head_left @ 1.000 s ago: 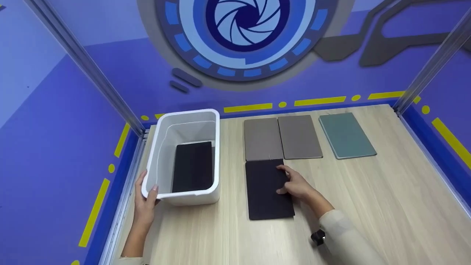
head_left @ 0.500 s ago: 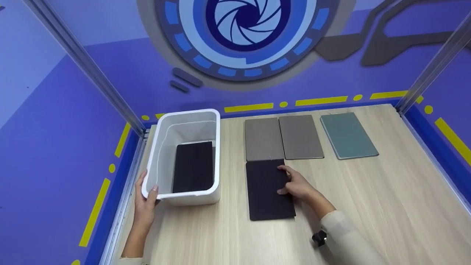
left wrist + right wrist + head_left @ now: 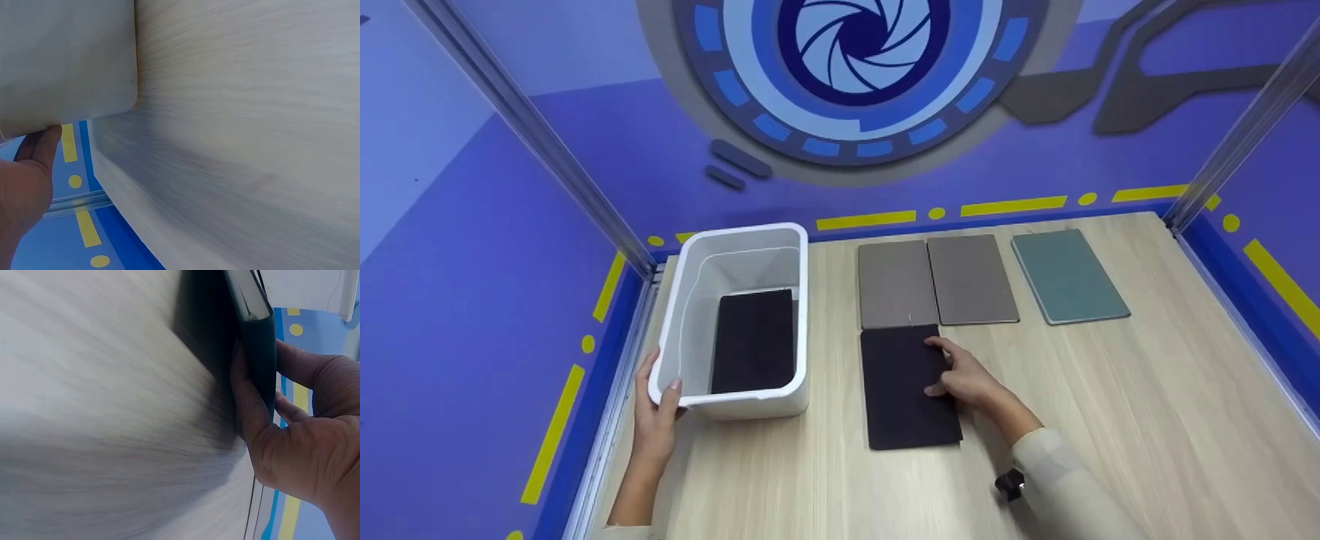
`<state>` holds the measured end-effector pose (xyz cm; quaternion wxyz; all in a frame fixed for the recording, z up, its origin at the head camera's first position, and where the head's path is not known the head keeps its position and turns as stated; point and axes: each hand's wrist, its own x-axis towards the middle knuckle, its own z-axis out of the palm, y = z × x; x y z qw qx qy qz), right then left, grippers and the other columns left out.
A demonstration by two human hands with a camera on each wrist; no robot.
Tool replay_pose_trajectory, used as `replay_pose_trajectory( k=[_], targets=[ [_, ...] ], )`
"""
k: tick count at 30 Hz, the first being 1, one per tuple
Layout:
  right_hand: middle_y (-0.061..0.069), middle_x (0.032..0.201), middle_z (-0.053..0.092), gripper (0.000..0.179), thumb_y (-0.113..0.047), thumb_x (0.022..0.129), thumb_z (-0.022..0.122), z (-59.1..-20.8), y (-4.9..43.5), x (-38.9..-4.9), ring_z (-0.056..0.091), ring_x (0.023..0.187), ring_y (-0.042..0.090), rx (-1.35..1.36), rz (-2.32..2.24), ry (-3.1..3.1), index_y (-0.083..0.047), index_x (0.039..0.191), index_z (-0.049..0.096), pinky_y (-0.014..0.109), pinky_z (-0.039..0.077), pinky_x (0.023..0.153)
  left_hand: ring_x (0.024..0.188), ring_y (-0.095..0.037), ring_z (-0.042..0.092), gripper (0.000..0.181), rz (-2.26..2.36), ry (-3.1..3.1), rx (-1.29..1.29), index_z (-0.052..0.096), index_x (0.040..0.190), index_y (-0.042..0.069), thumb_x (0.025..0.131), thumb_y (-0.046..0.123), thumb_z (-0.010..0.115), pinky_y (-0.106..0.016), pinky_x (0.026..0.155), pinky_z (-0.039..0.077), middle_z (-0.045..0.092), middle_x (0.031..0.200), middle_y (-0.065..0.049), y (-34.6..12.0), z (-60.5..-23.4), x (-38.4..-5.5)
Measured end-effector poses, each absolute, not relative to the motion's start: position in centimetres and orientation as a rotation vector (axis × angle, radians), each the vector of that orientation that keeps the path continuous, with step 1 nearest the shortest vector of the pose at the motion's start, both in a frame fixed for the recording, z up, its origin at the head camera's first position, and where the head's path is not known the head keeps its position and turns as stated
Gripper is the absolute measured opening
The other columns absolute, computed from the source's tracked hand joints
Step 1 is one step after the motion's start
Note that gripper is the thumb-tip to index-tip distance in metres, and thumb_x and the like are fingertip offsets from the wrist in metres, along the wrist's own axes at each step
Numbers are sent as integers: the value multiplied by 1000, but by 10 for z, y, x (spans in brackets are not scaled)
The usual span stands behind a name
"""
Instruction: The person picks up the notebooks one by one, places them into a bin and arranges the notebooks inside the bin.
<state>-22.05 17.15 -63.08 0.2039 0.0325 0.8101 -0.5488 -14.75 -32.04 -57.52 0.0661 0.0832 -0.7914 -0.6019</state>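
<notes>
A black notebook [image 3: 901, 390] lies over the wooden table, its far edge close against a taupe notebook [image 3: 894, 289]. My right hand [image 3: 971, 381] grips its right edge; in the right wrist view, fingers and thumb stand on either side of the notebook's dark spine [image 3: 260, 360]. At the left, my left hand [image 3: 655, 424] holds the near left corner of a white plastic bin [image 3: 802, 322], thumb over the rim. Inside that bin lies another black notebook [image 3: 754, 341]. The left wrist view has the left fingers [image 3: 48, 147] against the bin's outer wall [image 3: 67, 62].
A second taupe notebook [image 3: 973, 279] adjoins the first along the back. Farther right is a green notebook [image 3: 1069, 276], turned at a slight angle. Blue printed panels [image 3: 877, 199] wall the table [image 3: 1177, 390] at the back and both sides, with metal posts at the corners.
</notes>
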Motion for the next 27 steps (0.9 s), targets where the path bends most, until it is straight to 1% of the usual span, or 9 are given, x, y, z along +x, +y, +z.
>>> replay_pose_trajectory(
  k=[3, 6, 10, 12, 15, 18, 21, 24, 27],
  targets=[
    [36, 169, 30, 92, 10, 81, 72, -630, 171, -221, 40, 155, 50, 90, -1536, 2260, -13, 163, 40, 63, 36, 124, 142, -35, 45, 65, -1803, -2388, 244, 15, 171, 35, 114, 29, 45, -16, 90, 50, 29, 168, -10, -320, -573, -148],
    [36, 169, 31, 91, 10, 81, 72, -631, 171, -221, 41, 154, 49, 88, -1532, 2262, -14, 163, 41, 63, 35, 125, 139, -31, 47, 64, -1797, -2385, 250, 18, 171, 35, 114, 29, 47, -16, 89, 52, 31, 167, -8, -320, -570, -147],
    [34, 170, 29, 91, 10, 80, 73, -631, 171, -221, 39, 155, 49, 88, -1532, 2262, -13, 163, 42, 63, 33, 126, 130, -25, 53, 60, -1790, -2376, 245, 26, 169, 31, 113, 26, 49, -19, 89, 55, 38, 162, -7, -320, -571, -147],
    [34, 170, 29, 91, 10, 80, 73, -632, 170, -220, 38, 156, 49, 86, -1532, 2263, -13, 163, 42, 63, 33, 126, 128, -23, 55, 59, -1791, -2371, 246, 29, 168, 29, 113, 24, 50, -19, 89, 55, 39, 161, -5, -321, -572, -147],
    [33, 170, 30, 91, 10, 79, 73, -633, 171, -220, 38, 156, 49, 81, -1524, 2273, -13, 162, 42, 63, 32, 126, 131, -22, 52, 60, -1812, -2361, 248, 27, 169, 29, 113, 24, 50, -17, 90, 54, 36, 165, -5, -321, -574, -147],
    [34, 170, 31, 91, 10, 79, 73, -633, 171, -220, 38, 156, 49, 72, -1526, 2280, -12, 162, 43, 63, 33, 126, 137, -23, 47, 61, -1826, -2363, 256, 25, 170, 31, 114, 26, 50, -13, 91, 52, 31, 169, -4, -321, -574, -147],
    [34, 170, 31, 90, 10, 79, 73, -633, 172, -221, 39, 155, 49, 62, -1533, 2286, -11, 162, 43, 63, 33, 126, 139, -21, 45, 61, -1799, -2366, 248, 25, 169, 31, 113, 26, 49, -11, 93, 49, 29, 171, -3, -322, -575, -148],
    [34, 170, 30, 90, 10, 79, 73, -633, 172, -221, 39, 155, 49, 57, -1539, 2285, -11, 162, 43, 62, 34, 125, 136, -15, 46, 61, -1764, -2375, 239, 25, 169, 29, 113, 24, 49, -11, 95, 48, 28, 172, 0, -321, -576, -148],
    [35, 168, 33, 91, 9, 79, 74, -633, 172, -221, 42, 154, 48, 68, -1541, 2277, -13, 162, 43, 61, 39, 123, 128, -10, 49, 63, -1781, -2369, 225, 24, 169, 26, 112, 21, 50, -15, 91, 52, 28, 170, -2, -321, -576, -149]
  ],
)
